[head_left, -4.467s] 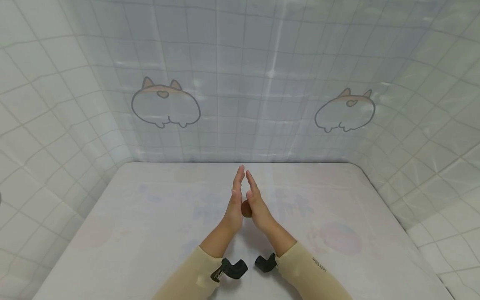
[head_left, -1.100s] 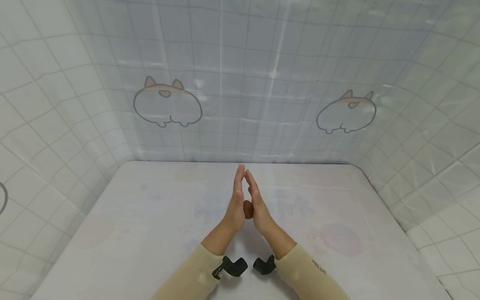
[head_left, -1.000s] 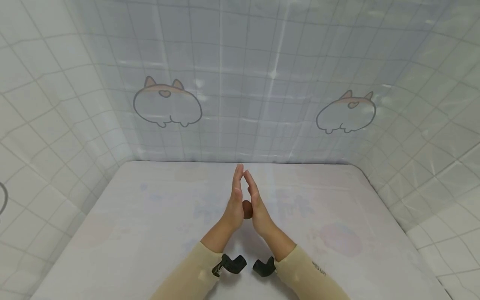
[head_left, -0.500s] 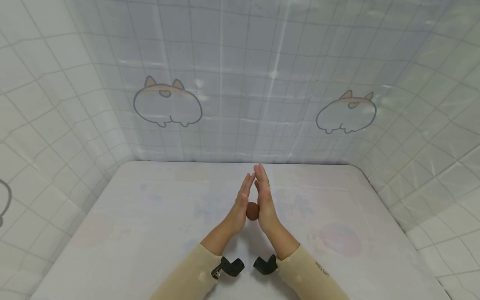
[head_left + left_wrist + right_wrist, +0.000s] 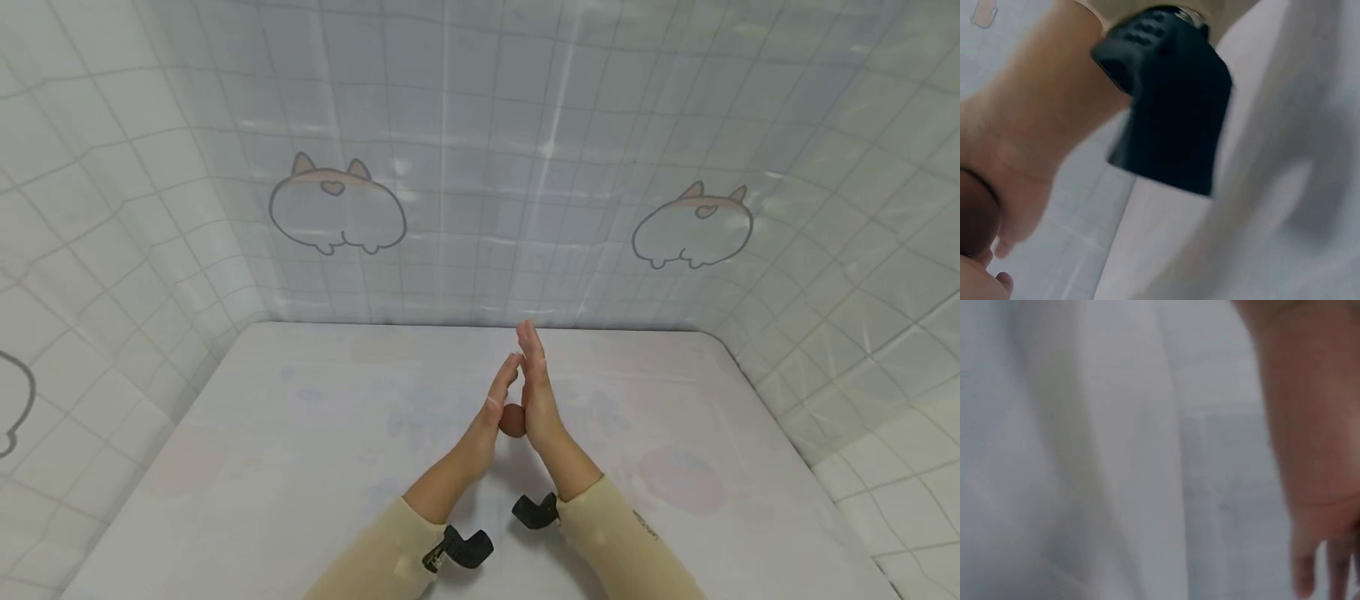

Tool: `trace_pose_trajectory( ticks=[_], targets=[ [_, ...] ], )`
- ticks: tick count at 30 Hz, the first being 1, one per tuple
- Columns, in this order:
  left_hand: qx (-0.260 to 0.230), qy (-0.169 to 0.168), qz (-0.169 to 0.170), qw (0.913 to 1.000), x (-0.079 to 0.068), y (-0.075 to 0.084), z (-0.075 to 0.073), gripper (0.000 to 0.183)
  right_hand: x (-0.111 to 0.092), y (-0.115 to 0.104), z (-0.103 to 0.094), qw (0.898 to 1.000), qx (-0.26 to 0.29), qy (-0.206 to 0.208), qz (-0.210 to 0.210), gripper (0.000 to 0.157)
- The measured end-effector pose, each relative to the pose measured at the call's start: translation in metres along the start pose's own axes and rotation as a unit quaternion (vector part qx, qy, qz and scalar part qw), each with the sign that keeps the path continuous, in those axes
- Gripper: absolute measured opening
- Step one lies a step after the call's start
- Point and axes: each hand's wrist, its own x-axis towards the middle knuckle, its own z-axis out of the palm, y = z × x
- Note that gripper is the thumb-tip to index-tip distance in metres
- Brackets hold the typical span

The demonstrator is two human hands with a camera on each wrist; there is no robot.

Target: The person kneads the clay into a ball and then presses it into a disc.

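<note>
In the head view a small brown ball [image 5: 513,421], like clay or dough, sits between the two palms above the table. From its left side my left hand [image 5: 483,425] presses it, fingers straight and pointing away. Opposite, the palm of my right hand [image 5: 540,400] presses too, its fingertips reaching farther than the left ones. Part of the ball [image 5: 975,215] shows dark at the edge of the left wrist view, against the palm. The right wrist view is blurred: the right hand [image 5: 1316,437] shows with fingers extended, the ball mostly hidden.
A white tabletop [image 5: 300,467] with faint coloured prints lies below. Tiled-pattern sheeting [image 5: 480,167] with cartoon animal outlines encloses it at the back and sides. Black curved wrist mounts [image 5: 468,550] stick out from both cream sleeves [image 5: 390,550].
Both hands have shifted right with the ball. My right hand has slid forward past the left, whose fingertips sat farther forward a second ago. The ball stays between the palms.
</note>
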Motion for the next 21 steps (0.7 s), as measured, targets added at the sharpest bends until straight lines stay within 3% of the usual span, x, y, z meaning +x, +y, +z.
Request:
trace_pose_trajectory(
  ticks=[6,14,21],
  targets=[
    [-0.017,0.06,0.038,0.9973,0.003,0.002,-0.002,0.084,-0.005,0.006,0.007,0.999,0.03,-0.031,0.015,0.064],
    [0.008,0.152,0.059,0.9866,0.01,-0.001,-0.004,0.088,-0.015,0.006,0.021,0.992,0.095,-0.085,0.022,0.073],
    [0.013,0.196,0.035,0.9798,0.017,-0.003,-0.01,0.093,-0.022,-0.002,0.028,0.986,0.139,-0.091,0.014,0.073]
  ],
)
